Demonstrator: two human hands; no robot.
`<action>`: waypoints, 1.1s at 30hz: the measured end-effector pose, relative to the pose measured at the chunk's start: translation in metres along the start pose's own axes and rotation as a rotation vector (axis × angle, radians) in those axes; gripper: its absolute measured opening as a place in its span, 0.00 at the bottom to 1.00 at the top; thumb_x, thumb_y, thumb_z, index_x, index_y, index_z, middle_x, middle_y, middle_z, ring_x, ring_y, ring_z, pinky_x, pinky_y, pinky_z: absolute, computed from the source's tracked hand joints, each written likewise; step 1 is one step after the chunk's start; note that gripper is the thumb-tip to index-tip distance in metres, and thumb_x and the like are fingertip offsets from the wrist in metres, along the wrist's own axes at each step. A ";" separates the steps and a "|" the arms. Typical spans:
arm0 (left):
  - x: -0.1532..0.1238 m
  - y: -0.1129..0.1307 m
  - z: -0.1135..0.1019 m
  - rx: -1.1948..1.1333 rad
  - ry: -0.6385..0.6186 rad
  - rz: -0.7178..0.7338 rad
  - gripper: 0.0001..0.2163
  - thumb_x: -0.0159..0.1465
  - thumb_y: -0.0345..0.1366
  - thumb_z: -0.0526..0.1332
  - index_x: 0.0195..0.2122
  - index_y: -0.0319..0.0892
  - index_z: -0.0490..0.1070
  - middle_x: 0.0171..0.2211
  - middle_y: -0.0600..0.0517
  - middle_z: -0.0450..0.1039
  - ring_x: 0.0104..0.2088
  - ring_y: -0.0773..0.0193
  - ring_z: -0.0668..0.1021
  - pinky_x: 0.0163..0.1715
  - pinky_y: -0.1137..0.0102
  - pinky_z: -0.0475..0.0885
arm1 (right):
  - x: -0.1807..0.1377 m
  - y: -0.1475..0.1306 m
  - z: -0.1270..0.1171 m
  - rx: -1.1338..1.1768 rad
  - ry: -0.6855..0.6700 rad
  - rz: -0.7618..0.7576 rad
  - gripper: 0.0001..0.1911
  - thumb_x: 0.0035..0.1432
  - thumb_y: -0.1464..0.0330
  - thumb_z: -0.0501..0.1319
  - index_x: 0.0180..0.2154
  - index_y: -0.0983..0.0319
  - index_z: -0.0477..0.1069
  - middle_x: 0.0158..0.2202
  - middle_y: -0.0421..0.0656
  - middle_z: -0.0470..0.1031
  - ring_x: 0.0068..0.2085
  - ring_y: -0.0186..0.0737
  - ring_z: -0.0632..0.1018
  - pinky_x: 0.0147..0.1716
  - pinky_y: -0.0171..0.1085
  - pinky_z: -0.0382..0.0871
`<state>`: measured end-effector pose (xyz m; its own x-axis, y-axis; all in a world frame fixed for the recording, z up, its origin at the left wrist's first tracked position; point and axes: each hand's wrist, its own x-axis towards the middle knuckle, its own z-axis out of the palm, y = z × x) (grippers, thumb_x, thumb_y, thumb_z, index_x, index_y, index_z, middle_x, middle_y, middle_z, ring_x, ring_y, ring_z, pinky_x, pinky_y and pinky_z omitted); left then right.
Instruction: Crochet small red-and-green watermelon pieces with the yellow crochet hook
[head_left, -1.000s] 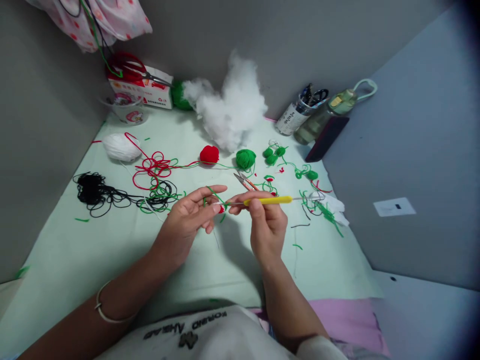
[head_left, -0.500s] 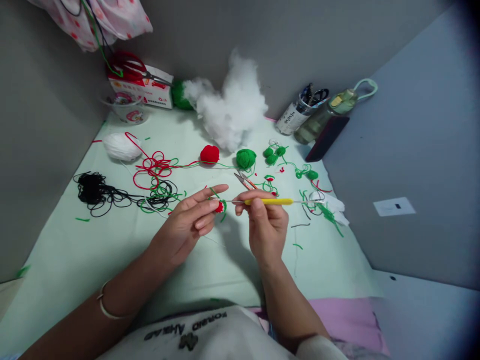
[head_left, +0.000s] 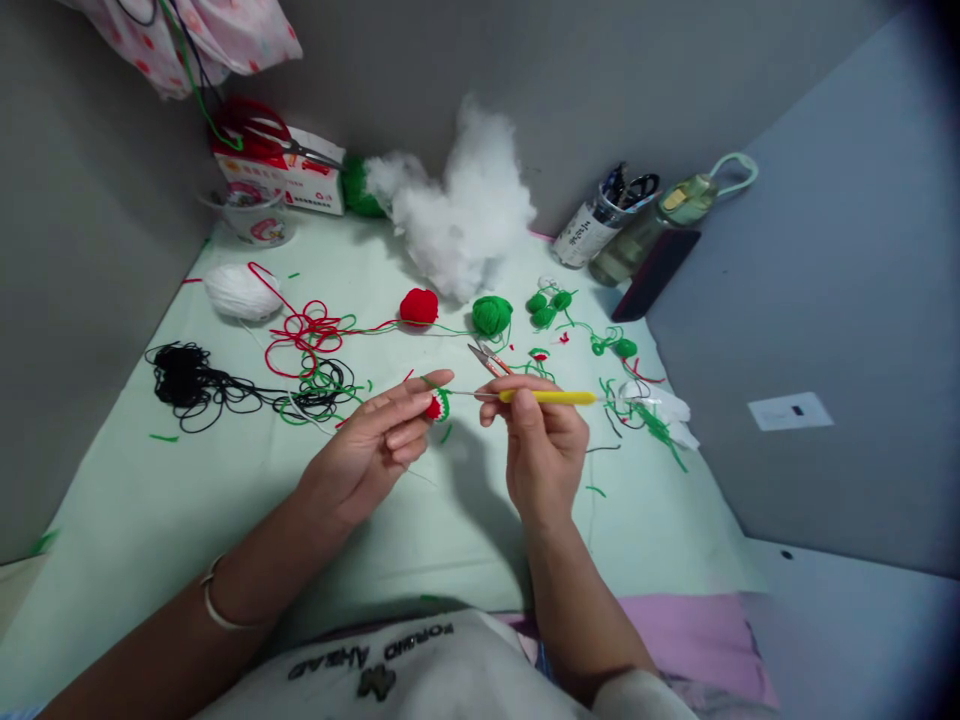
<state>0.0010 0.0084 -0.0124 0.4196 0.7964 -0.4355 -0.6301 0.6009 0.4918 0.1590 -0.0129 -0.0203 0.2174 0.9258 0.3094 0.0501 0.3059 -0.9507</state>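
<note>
Nearest you is your white shirt with dark lettering [head_left: 450,660], and a pale, thin bracelet [head_left: 209,603] circles your left forearm. Above the pale green tabletop [head_left: 450,550], your left hand [head_left: 364,445] pinches a small red, white and green crocheted piece [head_left: 437,405] between thumb and fingers, the lower fingers curled beneath. Your right hand [head_left: 544,440] grips a slim metal crochet hook with a yellow handle [head_left: 555,397], thumb and forefinger pressed on it and the other fingers folded in. The hook's shaft points left and reaches the piece at your left fingertips; whether its tip sits inside a stitch is too small to tell.

Just past your hands lie small pointed metal snips with orange handles [head_left: 481,357]. To the left spread a black yarn tangle [head_left: 182,375] and loose red yarn loops [head_left: 311,328], with a round white yarn ball [head_left: 241,292] behind them. Farther off, a red yarn ball [head_left: 418,308] and a green yarn ball [head_left: 491,316] sit before a heap of fluffy white stuffing [head_left: 465,220]. At the far right, a translucent green bottle [head_left: 686,200] leans beside a pen-filled cup with a white label [head_left: 579,240].
</note>
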 end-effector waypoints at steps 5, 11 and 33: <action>-0.002 -0.004 0.001 0.194 -0.032 0.102 0.13 0.59 0.30 0.70 0.46 0.41 0.81 0.22 0.59 0.61 0.18 0.78 0.57 0.17 0.81 0.58 | 0.001 -0.002 0.004 0.018 -0.073 0.098 0.09 0.65 0.62 0.63 0.38 0.58 0.80 0.37 0.43 0.80 0.34 0.37 0.78 0.34 0.39 0.74; -0.004 -0.003 0.002 0.290 -0.017 0.142 0.14 0.59 0.33 0.70 0.47 0.41 0.81 0.24 0.58 0.64 0.19 0.77 0.58 0.18 0.79 0.59 | 0.003 0.003 -0.001 0.219 -0.090 0.181 0.10 0.69 0.63 0.59 0.39 0.58 0.78 0.36 0.41 0.80 0.32 0.35 0.79 0.36 0.38 0.75; -0.003 -0.001 -0.002 0.146 -0.054 0.052 0.14 0.60 0.29 0.69 0.49 0.39 0.80 0.19 0.62 0.56 0.17 0.80 0.53 0.15 0.84 0.55 | 0.001 0.000 0.002 -0.004 -0.073 -0.006 0.11 0.69 0.64 0.58 0.38 0.60 0.78 0.35 0.44 0.78 0.32 0.36 0.77 0.31 0.39 0.74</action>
<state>-0.0007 0.0049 -0.0132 0.4258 0.8269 -0.3672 -0.5520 0.5590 0.6187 0.1568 -0.0119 -0.0196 0.1453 0.9376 0.3158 0.0555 0.3109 -0.9488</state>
